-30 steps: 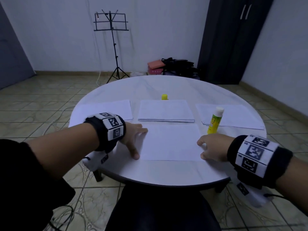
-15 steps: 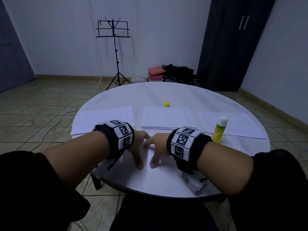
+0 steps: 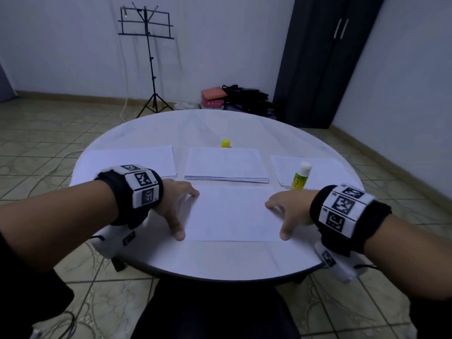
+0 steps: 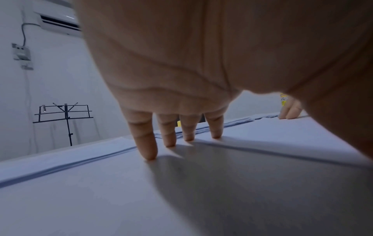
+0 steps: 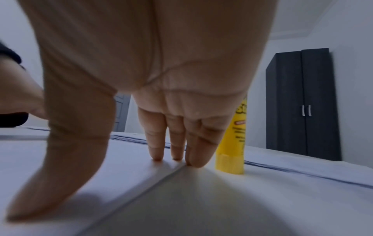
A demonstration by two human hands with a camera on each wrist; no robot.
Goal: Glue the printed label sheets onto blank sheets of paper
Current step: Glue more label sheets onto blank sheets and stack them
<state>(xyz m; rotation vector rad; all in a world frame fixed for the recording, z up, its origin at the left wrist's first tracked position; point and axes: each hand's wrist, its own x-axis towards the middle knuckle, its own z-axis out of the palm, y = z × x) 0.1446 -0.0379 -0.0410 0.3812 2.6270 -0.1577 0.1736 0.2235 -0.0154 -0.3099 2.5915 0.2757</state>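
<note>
both hands have spread from the sheet (image 3: 232, 211) centre to its side edges, left hand (image 3: 175, 204) and right hand (image 3: 289, 209) flat-fingered, pressing; stacks (image 3: 226, 163) remain unglued.

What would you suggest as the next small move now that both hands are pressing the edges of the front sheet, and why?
Probably lift the right hand toward the glue stick, which stands upright just behind it. The front sheet lies flat, with the left hand and right hand spread open at its side edges, so the smoothing looks finished. The left hand can go on steadying the paper.
</note>
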